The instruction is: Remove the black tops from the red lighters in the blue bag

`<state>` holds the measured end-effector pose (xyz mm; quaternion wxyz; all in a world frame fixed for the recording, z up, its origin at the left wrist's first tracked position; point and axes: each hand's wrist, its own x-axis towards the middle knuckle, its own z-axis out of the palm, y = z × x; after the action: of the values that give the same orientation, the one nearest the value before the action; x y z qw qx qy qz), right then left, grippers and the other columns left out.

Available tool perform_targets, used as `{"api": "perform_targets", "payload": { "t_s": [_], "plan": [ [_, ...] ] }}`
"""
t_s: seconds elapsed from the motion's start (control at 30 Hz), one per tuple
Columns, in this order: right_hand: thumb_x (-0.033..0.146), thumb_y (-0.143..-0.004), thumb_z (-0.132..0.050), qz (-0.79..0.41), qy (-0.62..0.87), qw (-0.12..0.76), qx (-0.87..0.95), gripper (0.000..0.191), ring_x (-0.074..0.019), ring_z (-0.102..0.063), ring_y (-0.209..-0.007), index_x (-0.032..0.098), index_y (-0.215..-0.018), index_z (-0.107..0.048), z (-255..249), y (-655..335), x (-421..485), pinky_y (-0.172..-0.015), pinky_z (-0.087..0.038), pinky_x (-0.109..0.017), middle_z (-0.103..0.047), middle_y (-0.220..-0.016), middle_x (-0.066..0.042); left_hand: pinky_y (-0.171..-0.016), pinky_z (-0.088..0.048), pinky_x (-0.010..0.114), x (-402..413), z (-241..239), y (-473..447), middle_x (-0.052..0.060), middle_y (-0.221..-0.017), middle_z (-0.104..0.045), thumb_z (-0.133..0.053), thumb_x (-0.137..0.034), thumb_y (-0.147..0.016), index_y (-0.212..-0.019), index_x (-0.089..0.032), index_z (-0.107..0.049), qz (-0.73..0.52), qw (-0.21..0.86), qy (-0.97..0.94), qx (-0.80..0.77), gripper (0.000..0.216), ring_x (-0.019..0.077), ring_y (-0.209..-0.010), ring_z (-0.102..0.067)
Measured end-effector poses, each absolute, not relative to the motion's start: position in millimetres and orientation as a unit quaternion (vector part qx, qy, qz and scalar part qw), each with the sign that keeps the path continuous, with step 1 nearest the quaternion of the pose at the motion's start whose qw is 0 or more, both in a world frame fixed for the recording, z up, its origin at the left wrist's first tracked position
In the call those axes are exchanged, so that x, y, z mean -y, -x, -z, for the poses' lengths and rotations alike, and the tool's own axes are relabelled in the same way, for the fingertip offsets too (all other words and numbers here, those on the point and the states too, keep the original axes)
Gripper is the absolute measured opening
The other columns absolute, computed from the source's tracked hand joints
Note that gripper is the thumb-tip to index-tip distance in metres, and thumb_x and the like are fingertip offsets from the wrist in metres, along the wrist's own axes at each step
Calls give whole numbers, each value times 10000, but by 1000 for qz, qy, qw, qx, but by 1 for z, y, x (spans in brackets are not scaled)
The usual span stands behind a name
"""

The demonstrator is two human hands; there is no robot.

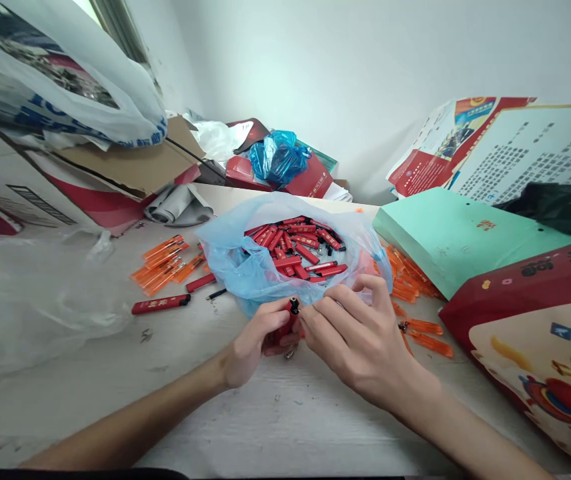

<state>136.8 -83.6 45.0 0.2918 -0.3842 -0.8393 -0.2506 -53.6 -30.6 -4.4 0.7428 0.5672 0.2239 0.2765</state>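
My left hand (258, 340) is wrapped around a red lighter (288, 321) with a black top, held upright just in front of a blue plastic bag (235, 257). My right hand (352, 333) is curled beside it, fingertips pinched at the lighter's top; what they hold there is too small to make out. The bag lies open and holds several red lighters (300, 250). Another red lighter (161, 304) lies on the white table (245, 427) to the left, with a shorter one (200, 283) near it.
Orange plastic pieces lie in a pile at the left (165, 265) and another at the right (412, 283). A clear plastic bag (30, 300) covers the table's left. A cardboard box (65, 173), a green folder (460, 237) and a red printed bag (540, 333) crowd the edges.
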Motion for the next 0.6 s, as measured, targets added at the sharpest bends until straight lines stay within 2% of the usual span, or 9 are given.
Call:
{"api": "perform_targets", "payload": {
  "t_s": [0.23,0.47,0.6],
  "plan": [
    [62,-1011,-620,194,351,280,872,235,-139,-510,-698,165,-807,-676,-49,-142,59,-842,-373,-405,-593,-668,33,-531,-254,285,22,8,58,-48,-730,-373,-460,-423,-1089,-845,-221,-414,-301,706,-591,-250,319,127,-613,-281],
    [132,-1009,-671,26,335,396,855,100,-132,-584,-702,194,-932,-687,-31,-137,36,-787,-403,-367,-721,-765,27,-492,-177,262,16,4,60,-56,-726,-337,-512,-457,-1044,-852,-206,-449,-311,726,-558,-255,322,112,-604,-231],
    [144,-986,-651,-134,372,474,787,127,-128,-612,-664,213,-882,-669,-12,-133,38,-724,-460,-319,-693,-733,35,-475,-148,242,18,5,57,-46,-756,-354,-514,-488,-991,-893,-194,-479,-290,758,-526,-254,312,104,-598,-246]
  ]
}}
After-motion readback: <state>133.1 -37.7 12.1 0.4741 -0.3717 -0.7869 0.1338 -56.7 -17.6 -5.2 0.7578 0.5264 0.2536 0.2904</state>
